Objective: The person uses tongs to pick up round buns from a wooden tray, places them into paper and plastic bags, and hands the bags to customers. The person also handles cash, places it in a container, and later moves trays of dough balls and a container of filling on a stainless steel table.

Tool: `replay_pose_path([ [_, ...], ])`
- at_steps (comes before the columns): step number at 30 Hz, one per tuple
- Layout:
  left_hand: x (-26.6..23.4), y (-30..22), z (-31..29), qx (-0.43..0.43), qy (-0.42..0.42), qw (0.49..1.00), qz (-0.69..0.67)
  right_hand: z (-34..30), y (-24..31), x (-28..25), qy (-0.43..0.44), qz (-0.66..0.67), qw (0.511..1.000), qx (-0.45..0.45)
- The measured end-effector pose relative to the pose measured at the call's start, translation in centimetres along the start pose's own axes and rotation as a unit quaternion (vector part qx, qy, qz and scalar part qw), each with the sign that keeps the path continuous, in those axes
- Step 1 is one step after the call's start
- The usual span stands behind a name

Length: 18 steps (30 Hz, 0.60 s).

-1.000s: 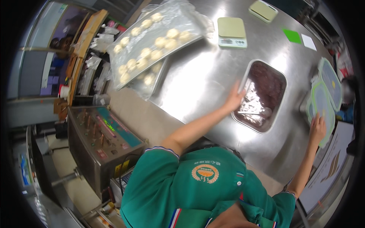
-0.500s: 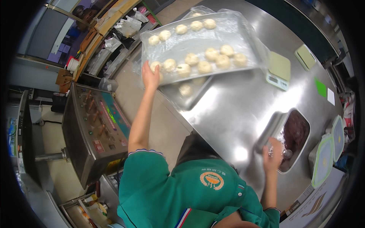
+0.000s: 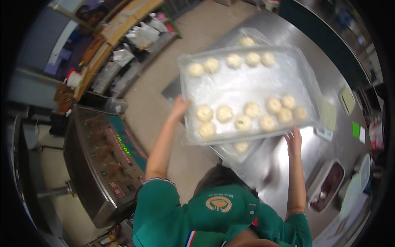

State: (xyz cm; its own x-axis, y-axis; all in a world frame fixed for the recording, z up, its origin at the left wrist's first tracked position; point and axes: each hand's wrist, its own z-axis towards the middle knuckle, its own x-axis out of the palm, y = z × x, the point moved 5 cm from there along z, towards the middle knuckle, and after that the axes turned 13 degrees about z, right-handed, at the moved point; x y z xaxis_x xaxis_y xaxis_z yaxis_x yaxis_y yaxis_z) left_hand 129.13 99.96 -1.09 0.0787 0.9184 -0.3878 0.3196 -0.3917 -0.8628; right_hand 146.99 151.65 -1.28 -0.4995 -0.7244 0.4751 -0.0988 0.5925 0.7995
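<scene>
A wide metal tray [image 3: 247, 89] lined with clear plastic is held up over the table's near left edge. Several pale dough buns [image 3: 224, 114] sit on it in two groups, along the far and near sides. My left hand [image 3: 180, 108] is closed on the tray's left rim. At the near right edge, my right hand [image 3: 293, 142] has its fingers on the rim, partly hidden by it. Beneath is another plastic-wrapped tray [image 3: 236, 154], mostly covered, with a bun [image 3: 241, 147] showing at its near end.
On the right of the steel table [image 3: 273, 164] stands a metal pan of dark red paste [image 3: 331, 181], beside lidded plastic boxes [image 3: 349, 199]. A pale green scale [image 3: 328, 117] stands by the tray's right side. To the left are a control-panel machine [image 3: 96, 164] and a shelf of bags [image 3: 144, 35].
My right hand has left the pan of paste and come to the tray's near right edge. The upper tray has shifted right and nearer, with my left hand still on it. The view has turned.
</scene>
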Motion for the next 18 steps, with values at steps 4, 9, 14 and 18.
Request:
replay_pose_path([
  [4, 0.4, 0.6, 1.1, -0.034, -0.079, 0.996, -0.024, 2.7, -3.0, 0.7, -0.066, 0.086, 0.991, 0.074],
  [9, 0.0, -0.5, 0.3, -0.079, -0.107, 0.99, 0.044, 5.0, -3.4, 0.0, -0.019, 0.144, 0.989, 0.012],
  [14, 0.4, -0.9, -6.8, -0.096, -0.085, 0.977, -0.172, 8.3, -0.5, -0.5, -0.015, 0.128, 0.991, -0.023],
  [18, 2.6, -0.2, -16.4, -0.127, -0.098, 0.948, -0.276, 11.9, 3.6, 3.8, 0.029, 0.029, 0.998, -0.054],
])
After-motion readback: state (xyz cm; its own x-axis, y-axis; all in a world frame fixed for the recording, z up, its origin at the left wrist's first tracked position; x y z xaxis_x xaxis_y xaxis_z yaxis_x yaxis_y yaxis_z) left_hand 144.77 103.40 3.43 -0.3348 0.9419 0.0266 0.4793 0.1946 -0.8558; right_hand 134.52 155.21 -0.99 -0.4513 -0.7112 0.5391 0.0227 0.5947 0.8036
